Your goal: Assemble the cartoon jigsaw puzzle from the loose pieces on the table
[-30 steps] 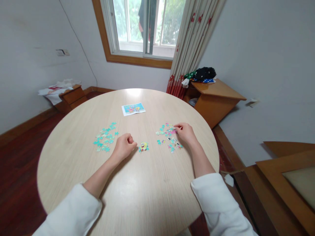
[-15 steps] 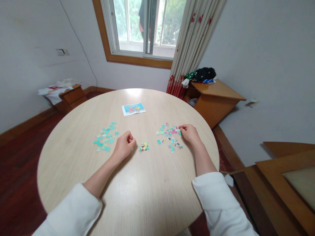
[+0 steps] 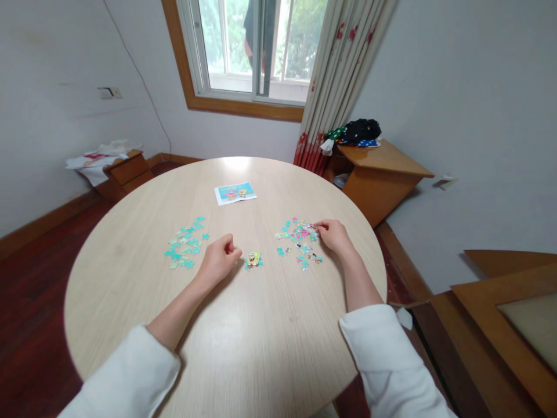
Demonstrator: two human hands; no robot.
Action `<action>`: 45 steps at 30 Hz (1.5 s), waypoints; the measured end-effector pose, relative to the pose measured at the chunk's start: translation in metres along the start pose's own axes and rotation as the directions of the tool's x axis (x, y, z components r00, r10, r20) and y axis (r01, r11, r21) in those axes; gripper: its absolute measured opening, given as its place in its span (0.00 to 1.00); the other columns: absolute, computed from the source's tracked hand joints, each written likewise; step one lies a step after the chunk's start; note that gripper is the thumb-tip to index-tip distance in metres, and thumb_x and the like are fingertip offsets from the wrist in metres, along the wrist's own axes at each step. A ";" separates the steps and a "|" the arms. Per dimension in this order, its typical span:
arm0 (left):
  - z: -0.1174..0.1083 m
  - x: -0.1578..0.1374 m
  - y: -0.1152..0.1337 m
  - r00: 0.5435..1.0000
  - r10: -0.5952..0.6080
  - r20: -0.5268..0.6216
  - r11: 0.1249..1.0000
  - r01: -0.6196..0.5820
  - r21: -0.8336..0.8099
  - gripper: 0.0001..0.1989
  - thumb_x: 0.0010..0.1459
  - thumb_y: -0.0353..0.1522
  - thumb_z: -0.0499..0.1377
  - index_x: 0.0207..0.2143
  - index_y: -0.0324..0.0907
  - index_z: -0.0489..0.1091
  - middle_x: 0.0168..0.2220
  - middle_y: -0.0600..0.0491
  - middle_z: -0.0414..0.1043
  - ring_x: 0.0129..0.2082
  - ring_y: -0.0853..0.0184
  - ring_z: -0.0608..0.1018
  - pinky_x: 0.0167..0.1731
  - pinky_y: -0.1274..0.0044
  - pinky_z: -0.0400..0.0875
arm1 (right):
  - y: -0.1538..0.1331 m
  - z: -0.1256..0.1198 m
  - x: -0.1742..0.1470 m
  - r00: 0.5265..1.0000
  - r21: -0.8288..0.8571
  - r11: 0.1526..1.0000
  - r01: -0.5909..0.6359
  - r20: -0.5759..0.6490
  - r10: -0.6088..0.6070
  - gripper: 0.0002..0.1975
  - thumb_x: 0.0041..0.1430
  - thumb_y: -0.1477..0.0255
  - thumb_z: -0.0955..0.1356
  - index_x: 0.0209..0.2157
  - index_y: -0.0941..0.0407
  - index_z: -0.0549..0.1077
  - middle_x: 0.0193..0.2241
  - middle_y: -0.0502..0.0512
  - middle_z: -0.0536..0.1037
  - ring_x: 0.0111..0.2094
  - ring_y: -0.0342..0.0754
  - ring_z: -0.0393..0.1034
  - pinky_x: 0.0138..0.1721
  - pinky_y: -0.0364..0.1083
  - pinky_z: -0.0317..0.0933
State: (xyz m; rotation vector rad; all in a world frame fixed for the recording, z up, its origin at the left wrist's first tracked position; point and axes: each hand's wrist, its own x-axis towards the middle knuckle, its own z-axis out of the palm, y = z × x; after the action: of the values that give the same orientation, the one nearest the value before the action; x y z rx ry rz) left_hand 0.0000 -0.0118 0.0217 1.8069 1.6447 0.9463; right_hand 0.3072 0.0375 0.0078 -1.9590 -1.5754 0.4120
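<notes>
My left hand (image 3: pixel 220 256) rests curled on the table, fingers closed and turned inward; whatever they may hold is hidden. Just right of it lies a small joined block of jigsaw pieces (image 3: pixel 253 259) with a yellow cartoon figure. My right hand (image 3: pixel 334 235) is at the right edge of a mixed pile of jigsaw pieces (image 3: pixel 300 231), in pink, yellow and teal. Its thumb and index finger come together among those pieces; too little shows to tell what is between them. Several loose pieces (image 3: pixel 303 263) lie nearer me, below that pile.
Teal and pale green jigsaw pieces (image 3: pixel 185 244) are spread left of my left hand. A printed picture card (image 3: pixel 235 193) lies toward the far side of the round table (image 3: pixel 243 342). Beyond the table, a wooden cabinet (image 3: pixel 378 174) holds cloths at the right.
My right index finger has shifted slightly left, further over the mixed pile. My left hand stays nearly still, and the view has moved a little.
</notes>
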 end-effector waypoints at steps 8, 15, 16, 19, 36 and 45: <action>0.002 0.001 -0.001 1.000 0.007 0.004 1.000 -0.007 -0.012 0.07 0.42 0.26 0.53 0.18 0.43 0.55 0.16 0.61 0.57 0.19 0.73 0.61 0.22 0.80 0.53 | -0.007 -0.003 -0.004 0.992 0.121 0.986 0.111 0.054 -0.118 0.10 0.47 0.74 0.65 0.29 0.60 0.78 0.26 0.56 0.78 0.28 0.45 0.69 0.32 0.43 0.59; 0.002 0.002 -0.004 1.000 0.021 -0.004 1.000 -0.021 -0.004 0.07 0.42 0.26 0.53 0.18 0.42 0.55 0.17 0.61 0.57 0.19 0.73 0.61 0.22 0.80 0.53 | -0.006 -0.002 -0.006 0.992 0.129 0.988 0.089 0.075 -0.099 0.07 0.44 0.72 0.67 0.25 0.60 0.76 0.23 0.54 0.76 0.26 0.44 0.67 0.29 0.42 0.56; 0.002 0.002 -0.004 1.000 0.027 -0.008 1.000 -0.027 0.000 0.07 0.42 0.26 0.53 0.18 0.42 0.55 0.17 0.61 0.57 0.19 0.73 0.61 0.22 0.80 0.53 | -0.007 -0.001 -0.007 0.991 0.135 0.987 0.090 0.090 -0.103 0.07 0.44 0.72 0.67 0.25 0.60 0.76 0.22 0.54 0.76 0.25 0.44 0.66 0.28 0.42 0.56; 0.003 0.002 -0.006 0.999 0.040 -0.010 0.999 -0.040 -0.001 0.07 0.42 0.27 0.53 0.18 0.42 0.55 0.17 0.61 0.57 0.19 0.73 0.61 0.22 0.80 0.53 | -0.009 0.000 -0.008 0.985 0.137 0.985 0.102 0.121 -0.119 0.06 0.43 0.72 0.67 0.24 0.60 0.75 0.20 0.53 0.74 0.24 0.43 0.65 0.26 0.42 0.54; 0.004 0.003 -0.004 0.999 0.037 -0.018 0.999 -0.037 -0.040 0.09 0.43 0.29 0.55 0.16 0.42 0.56 0.16 0.60 0.58 0.19 0.73 0.61 0.22 0.80 0.54 | -0.012 0.002 -0.004 0.974 0.184 0.980 -0.071 -0.200 0.109 0.05 0.40 0.69 0.66 0.19 0.56 0.66 0.15 0.48 0.68 0.20 0.43 0.61 0.24 0.42 0.52; 0.004 0.002 -0.004 1.000 -0.017 0.006 0.998 0.017 -0.054 0.11 0.43 0.32 0.58 0.15 0.41 0.58 0.15 0.59 0.60 0.18 0.73 0.62 0.21 0.80 0.55 | -0.013 0.000 -0.005 0.965 0.222 0.974 0.046 -0.261 0.014 0.10 0.40 0.72 0.64 0.16 0.54 0.55 0.13 0.42 0.55 0.19 0.40 0.51 0.23 0.41 0.46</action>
State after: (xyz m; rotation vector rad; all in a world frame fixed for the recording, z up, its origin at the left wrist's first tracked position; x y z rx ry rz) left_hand 0.0007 -0.0086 0.0165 1.7558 1.6129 0.9682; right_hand 0.2958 0.0342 0.0157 -1.7452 -1.3152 0.2982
